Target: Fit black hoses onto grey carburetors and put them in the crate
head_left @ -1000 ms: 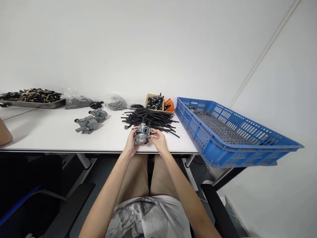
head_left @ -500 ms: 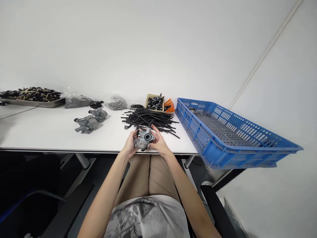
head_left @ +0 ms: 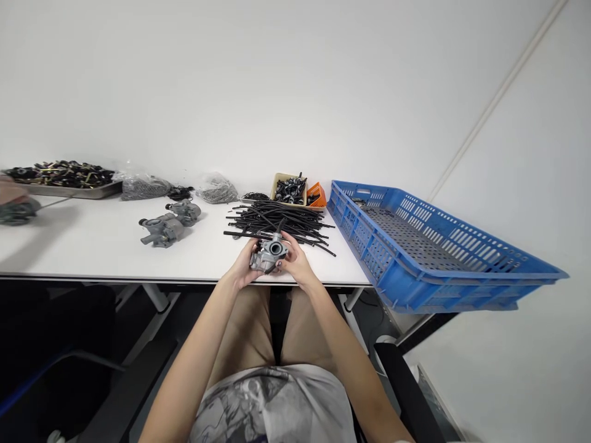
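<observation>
Near the table's front edge, both hands hold a grey metal carburetor (head_left: 266,254), its round bore facing up toward me. My left hand (head_left: 244,266) wraps the carburetor's left side. On the other side, my right hand (head_left: 296,261) grips its right flank, thumb across the front and fingers behind. A black hose (head_left: 240,234) stretches left from behind the carburetor; whether it is joined to it I cannot tell. Just beyond lies a loose pile of black hoses (head_left: 281,215). Two more carburetors, a nearer one (head_left: 162,231) and a farther one (head_left: 185,212), rest on the table to the left.
A large blue plastic crate (head_left: 406,271) stands at the right. Along the wall are a cream bin (head_left: 276,183) of small parts, an orange basket (head_left: 318,189), plastic bags (head_left: 217,189) and a metal tray (head_left: 96,192). Another person's hand (head_left: 10,189) holds a greyish part at the far left.
The carburetor has turned slightly and shifted up a little in my hands. A hose now shows stretching left behind it. Another person's hand with a part has come in at the left edge.
</observation>
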Demonstrator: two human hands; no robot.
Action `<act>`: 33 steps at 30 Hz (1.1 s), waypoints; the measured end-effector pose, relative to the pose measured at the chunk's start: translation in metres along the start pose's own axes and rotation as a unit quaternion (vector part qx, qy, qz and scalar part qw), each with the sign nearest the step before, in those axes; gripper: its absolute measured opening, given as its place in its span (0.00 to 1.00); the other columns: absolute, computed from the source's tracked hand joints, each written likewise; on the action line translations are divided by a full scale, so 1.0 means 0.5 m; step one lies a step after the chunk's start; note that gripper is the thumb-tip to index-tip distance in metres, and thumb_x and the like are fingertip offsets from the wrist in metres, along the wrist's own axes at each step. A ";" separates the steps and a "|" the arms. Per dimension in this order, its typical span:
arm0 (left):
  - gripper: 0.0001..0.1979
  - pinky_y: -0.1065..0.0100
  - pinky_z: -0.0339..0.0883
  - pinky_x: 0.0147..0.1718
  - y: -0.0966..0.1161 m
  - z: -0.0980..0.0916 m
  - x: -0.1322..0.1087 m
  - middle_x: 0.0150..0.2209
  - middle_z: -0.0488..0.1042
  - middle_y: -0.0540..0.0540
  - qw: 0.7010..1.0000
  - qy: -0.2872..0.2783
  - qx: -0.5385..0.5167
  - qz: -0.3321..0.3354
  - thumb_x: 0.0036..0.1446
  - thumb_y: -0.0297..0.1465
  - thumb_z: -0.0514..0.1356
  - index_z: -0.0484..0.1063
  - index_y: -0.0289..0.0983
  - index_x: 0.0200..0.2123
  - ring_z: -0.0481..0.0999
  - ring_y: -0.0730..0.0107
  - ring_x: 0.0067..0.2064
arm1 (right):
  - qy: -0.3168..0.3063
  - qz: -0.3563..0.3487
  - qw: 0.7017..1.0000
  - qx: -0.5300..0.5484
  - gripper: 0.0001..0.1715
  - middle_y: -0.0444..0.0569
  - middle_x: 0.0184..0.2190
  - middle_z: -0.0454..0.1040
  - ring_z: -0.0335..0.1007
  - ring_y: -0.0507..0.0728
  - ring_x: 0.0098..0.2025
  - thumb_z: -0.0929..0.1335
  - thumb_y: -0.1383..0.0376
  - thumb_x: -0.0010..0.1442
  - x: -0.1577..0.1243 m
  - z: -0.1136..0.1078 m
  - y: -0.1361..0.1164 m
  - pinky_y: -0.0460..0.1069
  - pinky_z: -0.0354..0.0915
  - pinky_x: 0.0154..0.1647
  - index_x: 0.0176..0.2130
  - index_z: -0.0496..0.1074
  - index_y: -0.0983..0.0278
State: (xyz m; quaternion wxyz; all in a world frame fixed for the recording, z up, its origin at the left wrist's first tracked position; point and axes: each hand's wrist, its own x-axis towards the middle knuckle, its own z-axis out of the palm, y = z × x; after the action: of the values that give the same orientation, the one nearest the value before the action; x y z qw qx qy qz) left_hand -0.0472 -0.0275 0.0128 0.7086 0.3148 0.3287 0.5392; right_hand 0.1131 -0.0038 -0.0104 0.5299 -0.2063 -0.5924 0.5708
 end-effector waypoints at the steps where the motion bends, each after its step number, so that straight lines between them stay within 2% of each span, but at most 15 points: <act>1: 0.19 0.58 0.77 0.33 0.000 0.000 0.002 0.35 0.80 0.39 1.000 0.006 -0.011 0.006 0.58 0.43 0.59 0.73 0.33 0.42 0.80 0.58 0.34 | 0.029 -0.002 1.000 -0.002 0.55 0.54 0.57 0.72 0.66 0.62 0.61 0.81 0.54 0.36 0.003 0.001 0.002 0.57 0.58 0.64 0.61 0.63 0.57; 6: 0.16 0.56 0.78 0.35 -0.008 0.011 0.012 0.39 0.79 0.44 0.995 0.055 -0.037 0.076 0.57 0.38 0.61 0.70 0.38 0.47 0.80 0.63 0.35 | 0.161 -0.010 0.987 -0.026 0.40 0.54 0.50 0.76 0.70 0.60 0.54 0.79 0.52 0.41 0.018 0.001 0.013 0.56 0.63 0.58 0.51 0.70 0.60; 8: 0.20 0.58 0.78 0.34 -0.013 0.017 0.014 0.42 0.77 0.45 0.990 0.081 -0.026 0.113 0.55 0.37 0.62 0.68 0.41 0.51 0.79 0.65 0.35 | 0.203 -0.011 0.978 -0.035 0.30 0.51 0.43 0.77 0.72 0.58 0.48 0.77 0.50 0.43 0.020 0.000 0.017 0.53 0.67 0.51 0.44 0.73 0.61; 10: 0.25 0.62 0.77 0.31 -0.019 0.022 0.016 0.44 0.76 0.47 0.981 0.112 0.004 0.161 0.53 0.35 0.64 0.65 0.45 0.55 0.78 0.68 0.34 | 0.219 0.003 0.975 -0.032 0.24 0.47 0.34 0.77 0.72 0.56 0.40 0.74 0.48 0.47 0.018 -0.002 0.017 0.50 0.67 0.41 0.36 0.73 0.61; 12: 0.29 0.68 0.74 0.27 -0.025 0.025 0.016 0.45 0.75 0.47 0.968 0.136 0.045 0.205 0.51 0.35 0.65 0.63 0.47 0.57 0.77 0.71 0.32 | 0.188 0.020 0.982 -0.026 0.22 0.45 0.27 0.74 0.69 0.53 0.31 0.73 0.46 0.49 0.013 -0.003 0.015 0.47 0.64 0.33 0.30 0.73 0.62; 14: 0.31 0.72 0.71 0.25 -0.030 0.028 0.015 0.45 0.74 0.47 0.959 0.145 0.072 0.234 0.49 0.34 0.67 0.63 0.47 0.57 0.76 0.72 0.31 | 0.129 0.032 0.991 -0.036 0.22 0.43 0.24 0.72 0.65 0.51 0.26 0.73 0.46 0.48 0.005 -0.002 0.010 0.47 0.60 0.29 0.27 0.73 0.62; 16: 0.32 0.73 0.70 0.26 -0.032 0.029 0.014 0.43 0.74 0.48 0.953 0.154 0.080 0.247 0.48 0.34 0.68 0.64 0.47 0.56 0.76 0.74 0.31 | 0.084 0.042 0.994 -0.057 0.21 0.43 0.22 0.72 0.63 0.50 0.25 0.75 0.49 0.46 -0.002 0.000 0.005 0.47 0.60 0.29 0.26 0.74 0.63; 19: 0.33 0.73 0.70 0.27 -0.033 0.028 0.013 0.40 0.75 0.51 0.953 0.155 0.079 0.246 0.48 0.34 0.68 0.62 0.49 0.57 0.74 0.75 0.29 | 0.058 0.061 0.994 -0.074 0.20 0.43 0.23 0.74 0.65 0.51 0.26 0.78 0.52 0.41 -0.006 0.003 -0.002 0.48 0.61 0.31 0.28 0.77 0.64; 22: 0.32 0.73 0.69 0.27 -0.034 0.024 0.016 0.40 0.74 0.51 0.951 0.152 0.083 0.255 0.48 0.35 0.68 0.63 0.49 0.57 0.74 0.76 0.29 | 0.046 0.082 0.993 -0.068 0.23 0.45 0.26 0.76 0.68 0.52 0.29 0.79 0.53 0.38 -0.005 0.004 -0.002 0.49 0.63 0.34 0.31 0.78 0.64; 24: 0.32 0.74 0.69 0.28 -0.036 0.021 0.018 0.41 0.74 0.51 0.947 0.155 0.089 0.268 0.48 0.34 0.68 0.64 0.48 0.56 0.74 0.76 0.30 | 0.046 0.087 0.993 -0.065 0.23 0.44 0.25 0.75 0.67 0.51 0.28 0.79 0.54 0.37 -0.004 0.003 -0.001 0.48 0.63 0.33 0.32 0.78 0.65; 28: 0.30 0.74 0.70 0.31 -0.039 0.022 0.020 0.44 0.74 0.50 0.939 0.164 0.101 0.286 0.48 0.34 0.68 0.65 0.48 0.55 0.75 0.76 0.32 | 0.059 0.079 0.993 -0.063 0.22 0.37 0.20 0.67 0.62 0.48 0.21 0.77 0.54 0.40 -0.006 0.002 0.000 0.46 0.59 0.25 0.33 0.75 0.64; 33: 0.29 0.73 0.70 0.31 -0.040 0.029 0.020 0.44 0.73 0.49 0.936 0.169 0.102 0.290 0.47 0.33 0.68 0.65 0.46 0.53 0.75 0.75 0.33 | 0.095 0.046 0.992 -0.074 0.19 0.38 0.20 0.68 0.66 0.50 0.23 0.76 0.55 0.42 -0.005 0.005 0.005 0.47 0.62 0.28 0.32 0.72 0.62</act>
State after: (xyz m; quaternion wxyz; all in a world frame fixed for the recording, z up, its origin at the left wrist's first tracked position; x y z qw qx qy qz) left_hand -0.0225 -0.0237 0.0039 0.4194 0.3715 0.3910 0.7302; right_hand 0.1110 -0.0064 -0.0128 0.5402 -0.3246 -0.5700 0.5271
